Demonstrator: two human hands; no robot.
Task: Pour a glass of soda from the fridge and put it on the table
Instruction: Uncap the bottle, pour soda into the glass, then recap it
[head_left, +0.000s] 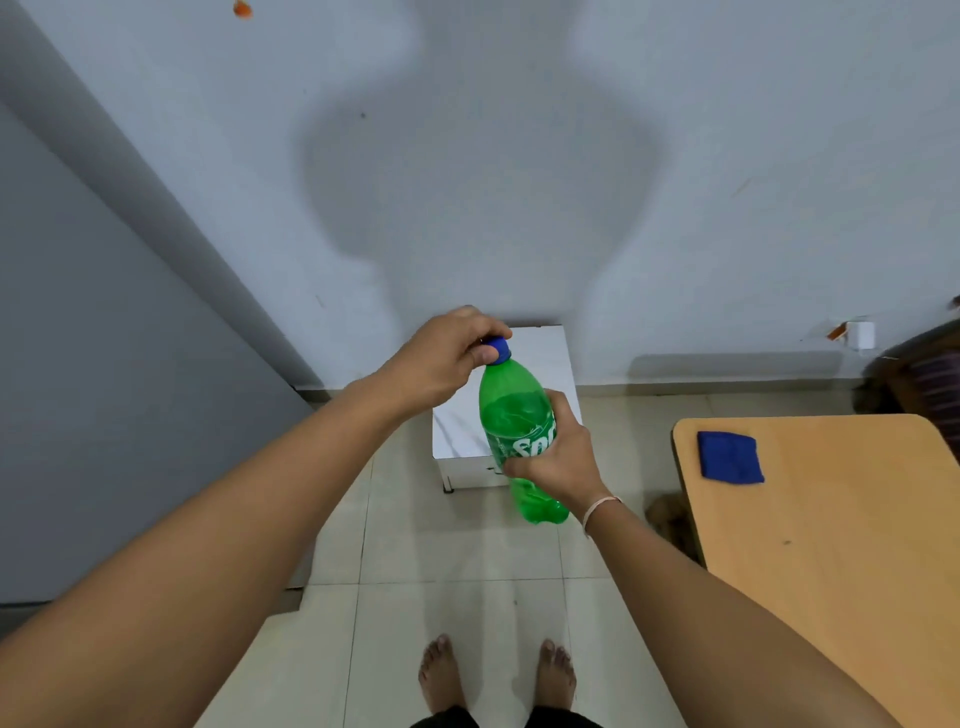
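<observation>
Against the pale wall (519, 130), person stands barefoot on tiled floor (467, 561). Wooden table (831, 545) at their right, blue cloth (730, 457) lying near its far corner. Small white cabinet (540, 364) by the wall, behind the hands. Green soda bottle (511, 415) held in the air over the floor, roughly upright, tilted slightly. Right hand (558, 457) wrapped around its label, fingers curled tight. Left hand (447, 358) on top, fingertips pinching blue cap (500, 349).
</observation>
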